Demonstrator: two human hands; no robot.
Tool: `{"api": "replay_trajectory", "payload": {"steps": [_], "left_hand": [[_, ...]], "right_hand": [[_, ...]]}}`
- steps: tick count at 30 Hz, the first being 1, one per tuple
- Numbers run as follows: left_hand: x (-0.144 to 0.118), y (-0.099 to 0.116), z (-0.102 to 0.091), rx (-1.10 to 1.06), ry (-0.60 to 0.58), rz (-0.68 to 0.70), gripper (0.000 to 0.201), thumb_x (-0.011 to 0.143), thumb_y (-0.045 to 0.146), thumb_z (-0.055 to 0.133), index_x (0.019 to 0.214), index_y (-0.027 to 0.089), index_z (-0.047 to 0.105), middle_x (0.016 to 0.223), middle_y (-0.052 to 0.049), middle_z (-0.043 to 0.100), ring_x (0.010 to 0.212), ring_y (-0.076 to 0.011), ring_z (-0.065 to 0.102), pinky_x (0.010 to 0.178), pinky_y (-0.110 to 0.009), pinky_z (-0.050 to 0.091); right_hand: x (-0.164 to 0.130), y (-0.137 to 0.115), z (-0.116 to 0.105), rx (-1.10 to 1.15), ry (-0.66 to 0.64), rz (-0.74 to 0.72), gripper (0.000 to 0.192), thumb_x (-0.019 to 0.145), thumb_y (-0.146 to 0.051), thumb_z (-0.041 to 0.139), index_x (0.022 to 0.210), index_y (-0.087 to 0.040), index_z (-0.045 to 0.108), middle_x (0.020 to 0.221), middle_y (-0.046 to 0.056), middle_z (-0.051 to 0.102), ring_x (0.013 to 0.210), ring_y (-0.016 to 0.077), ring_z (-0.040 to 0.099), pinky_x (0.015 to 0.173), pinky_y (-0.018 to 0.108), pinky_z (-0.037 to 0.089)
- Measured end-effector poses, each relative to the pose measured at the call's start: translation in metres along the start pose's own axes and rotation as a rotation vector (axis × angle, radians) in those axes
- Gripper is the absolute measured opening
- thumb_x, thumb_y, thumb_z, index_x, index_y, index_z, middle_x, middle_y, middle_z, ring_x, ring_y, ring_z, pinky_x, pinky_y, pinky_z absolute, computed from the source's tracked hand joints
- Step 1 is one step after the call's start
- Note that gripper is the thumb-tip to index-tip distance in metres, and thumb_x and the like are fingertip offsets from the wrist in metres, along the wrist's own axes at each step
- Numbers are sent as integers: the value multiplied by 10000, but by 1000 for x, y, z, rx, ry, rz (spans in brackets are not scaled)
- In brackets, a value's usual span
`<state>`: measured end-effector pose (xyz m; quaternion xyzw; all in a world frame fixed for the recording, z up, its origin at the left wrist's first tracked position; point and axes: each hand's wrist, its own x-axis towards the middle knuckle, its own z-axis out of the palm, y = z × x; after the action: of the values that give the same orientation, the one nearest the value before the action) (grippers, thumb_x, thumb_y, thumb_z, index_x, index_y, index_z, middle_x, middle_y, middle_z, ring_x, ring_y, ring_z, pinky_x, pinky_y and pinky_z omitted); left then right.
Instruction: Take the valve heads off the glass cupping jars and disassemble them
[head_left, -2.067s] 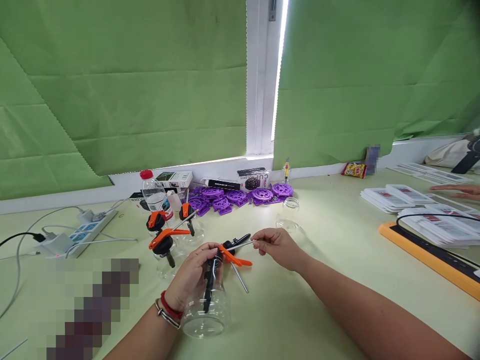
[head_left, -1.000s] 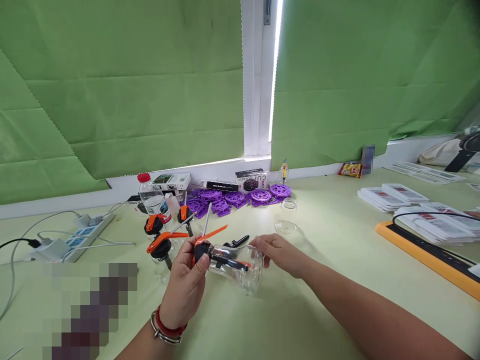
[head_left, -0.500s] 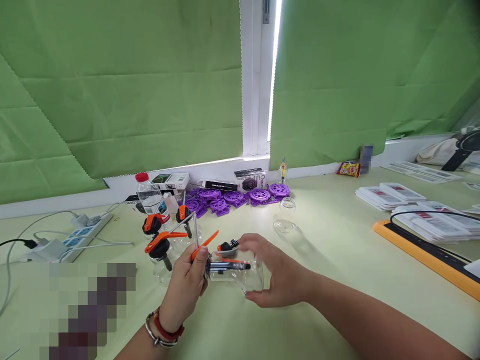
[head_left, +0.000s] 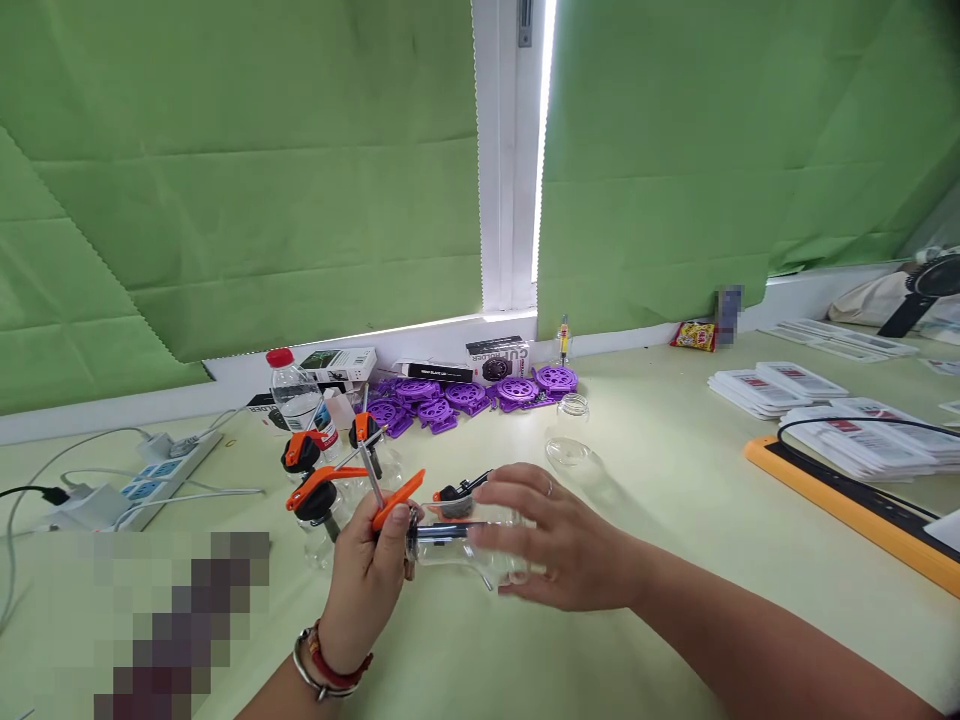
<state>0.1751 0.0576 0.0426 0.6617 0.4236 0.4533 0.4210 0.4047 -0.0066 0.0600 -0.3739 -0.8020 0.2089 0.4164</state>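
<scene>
My left hand (head_left: 367,580) is closed around a bottle top with an orange lever (head_left: 400,498) and a metal rod pointing up and left. From this top a dark, shiny tube (head_left: 441,533) reaches into a clear bottle (head_left: 459,570) lying sideways between my hands. My right hand (head_left: 570,545) wraps around the wide end of that bottle, its fingers covering part of the tube. Behind it lies another black-and-orange bottle top (head_left: 455,500). Just left stand several clear bottles with similar tops (head_left: 319,495).
An open clear jar (head_left: 571,450) stands beyond my right hand. Purple plastic parts (head_left: 465,397) and small boxes (head_left: 499,360) line the back, near a red-capped drink bottle (head_left: 296,390). A power strip (head_left: 169,475) is left; card stacks (head_left: 862,440) and an orange-edged device (head_left: 847,520) are right.
My right hand's fingers have shifted over the bottle and now cover more of the tube. The metal rod and orange lever have turned slightly to the left in my left hand.
</scene>
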Motion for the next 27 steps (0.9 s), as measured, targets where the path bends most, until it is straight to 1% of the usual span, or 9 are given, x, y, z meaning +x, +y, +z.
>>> {"api": "replay_trajectory", "payload": {"steps": [3,5,7,9,12,14,16,21,27], "left_hand": [[-4,-1,-2,45,-41,171,235,760,400,631,909,219,629,719,-25,623,549,-155,560,542,-276,453],[-6,-1,-4,58,-111,307,246,692,342,699,900,220,654,833,-61,663,717,-203,611,678,-301,475],[-6,-1,-4,78,-167,350,245,670,336,712,878,219,657,899,-79,671,807,-226,616,732,-311,472],[-4,2,-1,133,-131,278,201,700,375,683,814,217,634,762,-49,655,690,-192,602,641,-284,463],[0,10,8,134,-43,-14,271,788,471,569,686,221,541,462,42,491,405,-121,474,434,-235,370],[1,17,14,2,-82,-225,362,816,533,496,636,219,491,408,64,425,313,-98,404,350,-220,309],[2,23,17,-164,-177,-376,409,809,574,477,626,208,495,442,49,470,284,-87,392,303,-213,282],[1,25,12,-438,-336,-563,421,784,589,510,750,176,588,527,-10,595,250,-71,397,291,-207,316],[2,18,3,-627,-409,-528,311,663,436,710,783,171,599,579,-42,645,330,-66,446,351,-191,368]], "right_hand": [[1,5,-5,237,18,156,656,829,-510,541,1391,-247,329,1343,142,437,1179,251,480,945,427,433],[1,9,-4,393,-122,337,604,873,-511,464,1391,-227,340,1249,140,520,1030,224,581,807,372,509],[1,9,-1,325,-263,391,594,826,-501,547,1335,-214,437,1134,112,594,928,214,617,751,345,523],[1,6,4,31,-207,290,641,720,-450,687,1281,-201,504,1129,112,600,978,247,596,813,378,511],[1,1,9,-511,56,-41,536,735,-299,692,1240,-203,539,1219,148,558,1163,309,494,936,468,444],[1,1,11,-721,123,-250,421,812,-179,604,1225,-232,548,1211,134,581,1216,298,468,945,466,443],[-1,4,11,-755,121,-347,398,858,-116,535,1216,-290,549,1190,83,616,1216,255,489,942,427,458],[-5,10,6,-580,35,-165,314,879,-207,550,1121,-401,599,1111,-18,671,1123,199,581,958,392,479],[-8,14,-2,-602,54,-67,248,877,-261,552,1053,-413,639,991,-10,708,1040,214,626,896,407,506]]}}
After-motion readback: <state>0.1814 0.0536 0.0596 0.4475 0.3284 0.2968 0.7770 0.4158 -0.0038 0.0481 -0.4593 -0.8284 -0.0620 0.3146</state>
